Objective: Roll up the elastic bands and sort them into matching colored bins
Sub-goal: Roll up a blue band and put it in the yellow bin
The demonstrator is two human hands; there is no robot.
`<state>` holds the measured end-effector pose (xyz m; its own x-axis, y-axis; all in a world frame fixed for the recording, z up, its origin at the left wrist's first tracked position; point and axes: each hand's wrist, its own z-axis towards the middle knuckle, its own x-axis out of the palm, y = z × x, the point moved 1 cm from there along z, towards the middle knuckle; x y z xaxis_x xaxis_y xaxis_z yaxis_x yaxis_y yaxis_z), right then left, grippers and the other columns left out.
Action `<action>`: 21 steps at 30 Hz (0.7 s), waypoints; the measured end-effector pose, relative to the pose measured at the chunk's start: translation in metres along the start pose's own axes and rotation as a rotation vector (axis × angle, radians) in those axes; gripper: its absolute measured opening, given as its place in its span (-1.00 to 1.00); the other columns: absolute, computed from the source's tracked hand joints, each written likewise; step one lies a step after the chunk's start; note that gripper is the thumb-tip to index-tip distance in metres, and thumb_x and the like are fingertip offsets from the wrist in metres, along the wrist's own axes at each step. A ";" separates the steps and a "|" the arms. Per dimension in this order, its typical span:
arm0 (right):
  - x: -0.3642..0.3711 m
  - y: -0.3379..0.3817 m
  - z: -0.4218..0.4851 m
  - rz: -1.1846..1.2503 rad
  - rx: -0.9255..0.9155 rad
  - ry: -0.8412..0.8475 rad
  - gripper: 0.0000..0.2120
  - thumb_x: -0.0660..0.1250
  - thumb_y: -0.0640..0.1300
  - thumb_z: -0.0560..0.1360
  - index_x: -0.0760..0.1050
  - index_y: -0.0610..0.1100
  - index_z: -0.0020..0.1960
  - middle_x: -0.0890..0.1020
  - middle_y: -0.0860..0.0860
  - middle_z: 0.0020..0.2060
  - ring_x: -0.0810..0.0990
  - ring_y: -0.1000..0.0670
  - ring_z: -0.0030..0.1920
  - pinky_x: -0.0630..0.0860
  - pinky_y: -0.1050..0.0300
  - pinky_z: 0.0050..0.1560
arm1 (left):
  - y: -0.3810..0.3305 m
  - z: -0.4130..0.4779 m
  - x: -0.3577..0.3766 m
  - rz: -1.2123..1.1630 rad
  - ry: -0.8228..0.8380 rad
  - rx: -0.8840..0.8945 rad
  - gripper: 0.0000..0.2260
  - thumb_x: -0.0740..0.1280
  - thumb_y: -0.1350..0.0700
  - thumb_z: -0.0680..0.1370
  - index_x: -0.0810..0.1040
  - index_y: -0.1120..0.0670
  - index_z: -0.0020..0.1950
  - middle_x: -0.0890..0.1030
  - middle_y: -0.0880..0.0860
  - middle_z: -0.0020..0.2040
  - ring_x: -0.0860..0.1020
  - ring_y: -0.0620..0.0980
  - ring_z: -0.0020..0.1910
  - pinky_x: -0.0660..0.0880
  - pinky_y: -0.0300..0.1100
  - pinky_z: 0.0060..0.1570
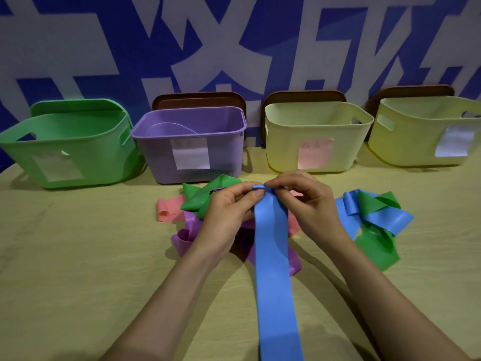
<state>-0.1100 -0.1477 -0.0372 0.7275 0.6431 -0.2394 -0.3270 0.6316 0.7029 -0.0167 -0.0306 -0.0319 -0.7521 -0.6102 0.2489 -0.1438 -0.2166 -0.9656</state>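
Note:
A long blue elastic band (273, 269) runs from the bottom edge of the view up the middle of the table. My left hand (226, 212) and my right hand (304, 201) both pinch its far end, which is folded over in a small first turn. Under my hands lies a heap of loose bands: a green one (197, 196), a pink one (168, 211) and a purple one (183, 239). To the right lie another blue band (385, 217) and a green band (374, 246), tangled together.
Four bins stand along the wall: a green bin (65, 152), a purple bin (192, 142), a pale yellow bin (315, 136) with a pink label, and a second pale yellow bin (421, 131) with a white label. Brown lids lean behind them.

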 end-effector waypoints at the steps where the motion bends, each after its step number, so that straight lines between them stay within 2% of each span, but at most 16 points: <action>1: 0.001 0.000 -0.001 -0.009 -0.009 -0.014 -0.84 0.28 -0.20 0.47 0.61 -0.04 -0.05 0.64 0.12 -0.11 0.60 0.16 -0.06 0.52 0.30 -0.06 | 0.000 0.000 0.000 -0.002 0.003 0.009 -0.85 0.29 0.31 0.54 0.60 0.19 0.06 0.68 0.07 -0.10 0.65 -0.03 -0.08 0.60 -0.21 -0.01; 4: 0.004 0.000 -0.002 0.017 0.035 -0.013 -0.83 0.27 -0.17 0.48 0.60 0.03 -0.06 0.65 0.22 -0.13 0.62 0.14 -0.07 0.54 0.27 -0.07 | 0.000 -0.003 0.002 0.013 -0.006 0.027 -0.87 0.36 0.25 0.50 0.62 0.17 0.03 0.68 0.08 -0.11 0.64 -0.03 -0.09 0.58 -0.17 0.00; 8: 0.000 0.003 -0.001 0.082 0.115 0.045 -0.77 0.30 -0.32 0.49 0.62 -0.03 -0.06 0.68 0.14 -0.13 0.63 0.09 -0.05 0.55 0.24 -0.02 | 0.001 -0.003 0.003 0.057 -0.076 0.039 -0.91 0.36 0.21 0.52 0.64 0.12 -0.02 0.69 0.09 -0.10 0.66 0.04 -0.06 0.58 -0.14 -0.01; 9: -0.002 0.004 -0.001 0.109 0.132 0.067 -0.74 0.30 -0.33 0.50 0.62 0.00 -0.05 0.68 0.14 -0.12 0.64 0.03 -0.04 0.57 0.16 -0.01 | 0.002 -0.003 0.002 0.083 -0.091 0.053 -0.91 0.36 0.21 0.52 0.64 0.11 -0.01 0.69 0.11 -0.08 0.66 0.07 -0.02 0.58 -0.10 0.02; 12: -0.006 0.003 0.000 0.179 0.189 0.103 -0.72 0.34 -0.24 0.51 0.64 0.13 -0.01 0.69 0.02 -0.10 0.58 -0.41 -0.11 0.53 -0.32 -0.12 | 0.001 -0.002 0.002 0.146 -0.113 0.118 -0.89 0.36 0.21 0.52 0.64 0.12 0.01 0.69 0.12 -0.06 0.65 0.10 0.01 0.57 -0.06 0.07; 13: -0.006 0.004 0.000 0.199 0.209 0.096 -0.76 0.38 -0.18 0.49 0.64 0.15 0.00 0.69 0.01 -0.12 0.57 -0.42 -0.14 0.53 -0.34 -0.14 | 0.002 -0.002 0.002 0.163 -0.121 0.140 -0.88 0.36 0.21 0.52 0.64 0.14 0.02 0.69 0.11 -0.06 0.65 0.08 0.01 0.57 -0.07 0.06; 14: -0.006 0.005 0.001 0.215 0.230 0.082 -0.81 0.41 -0.13 0.47 0.64 0.14 0.00 0.69 0.04 -0.14 0.61 -0.32 -0.14 0.56 -0.25 -0.12 | 0.002 -0.003 0.002 0.182 -0.127 0.159 -0.88 0.36 0.21 0.52 0.64 0.15 0.03 0.69 0.10 -0.06 0.65 0.05 0.00 0.57 -0.10 0.05; 16: -0.006 0.006 0.003 0.223 0.259 0.070 -0.85 0.39 -0.08 0.41 0.64 0.05 -0.03 0.70 0.13 -0.17 0.66 0.05 -0.10 0.61 0.09 -0.06 | 0.003 -0.002 0.001 0.228 -0.135 0.194 -0.88 0.37 0.20 0.51 0.65 0.17 0.02 0.69 0.06 -0.08 0.65 -0.04 -0.03 0.58 -0.16 0.02; 17: -0.005 0.006 0.003 0.221 0.262 0.073 -0.86 0.38 -0.10 0.40 0.63 0.02 -0.05 0.70 0.15 -0.18 0.64 0.13 -0.09 0.59 0.19 -0.05 | 0.004 -0.002 0.001 0.250 -0.139 0.205 -0.89 0.38 0.20 0.51 0.65 0.16 0.01 0.68 0.03 -0.10 0.64 -0.08 -0.05 0.57 -0.19 0.01; 21: -0.006 0.003 0.003 0.204 0.246 0.059 -0.83 0.38 -0.27 0.45 0.63 -0.02 -0.07 0.70 0.15 -0.19 0.64 0.15 -0.08 0.55 0.27 -0.05 | 0.005 -0.002 0.001 0.276 -0.140 0.206 -0.91 0.38 0.20 0.52 0.64 0.13 -0.01 0.67 0.01 -0.11 0.64 -0.08 -0.05 0.57 -0.23 -0.01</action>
<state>-0.1132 -0.1506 -0.0317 0.6232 0.7742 -0.1105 -0.3016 0.3683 0.8795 -0.0193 -0.0305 -0.0371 -0.6472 -0.7623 0.0025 0.1957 -0.1693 -0.9660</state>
